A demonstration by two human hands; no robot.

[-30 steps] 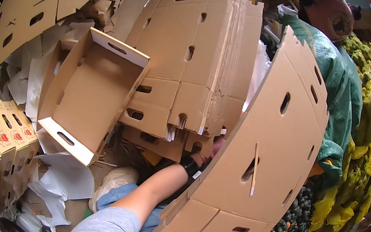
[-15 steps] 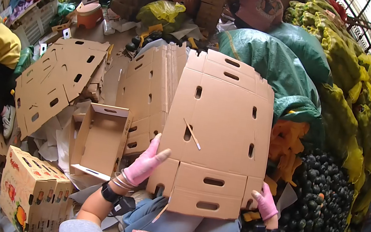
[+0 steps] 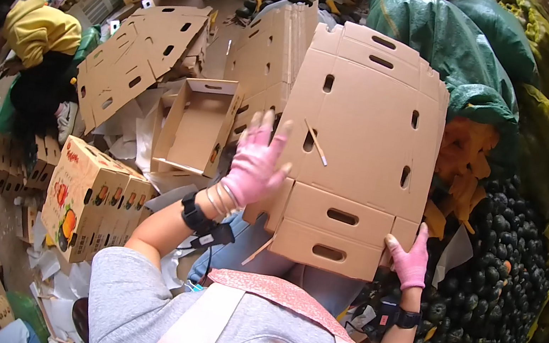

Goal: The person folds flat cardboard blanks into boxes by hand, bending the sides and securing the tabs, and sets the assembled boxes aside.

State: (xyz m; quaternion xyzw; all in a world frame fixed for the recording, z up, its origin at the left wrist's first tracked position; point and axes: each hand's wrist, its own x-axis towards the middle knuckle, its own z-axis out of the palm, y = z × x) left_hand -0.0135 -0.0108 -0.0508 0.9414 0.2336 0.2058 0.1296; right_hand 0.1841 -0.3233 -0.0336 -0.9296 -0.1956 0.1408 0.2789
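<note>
A flat, die-cut cardboard box blank point(image 3: 355, 163) with oval slots rests tilted on my lap, apparently on top of other sheets. A thin light-brown strip point(image 3: 316, 144) lies across one of its slots. My left hand point(image 3: 257, 169), in a pink glove, is raised at the blank's left edge with fingers spread and nothing in it. My right hand point(image 3: 411, 261), gloved too, grips the lower right edge, thumb on the top face; the other fingertips are partly hidden. Left of the blank leans a stack of flat cardboard blanks point(image 3: 263, 62).
An open cardboard tray point(image 3: 199, 124) stands at left, near printed cartons point(image 3: 94, 200) and more flat cardboard point(image 3: 139, 53). Dark green squashes point(image 3: 491, 256) are heaped at right beside green sacks point(image 3: 446, 41) and yellow mesh sacks point(image 3: 548, 121). A person in a yellow top point(image 3: 42, 30) bends at far left.
The view has tilted downward. My left hand has lifted from the blank's lower left edge and spread its fingers. My right hand stays at the lower right edge.
</note>
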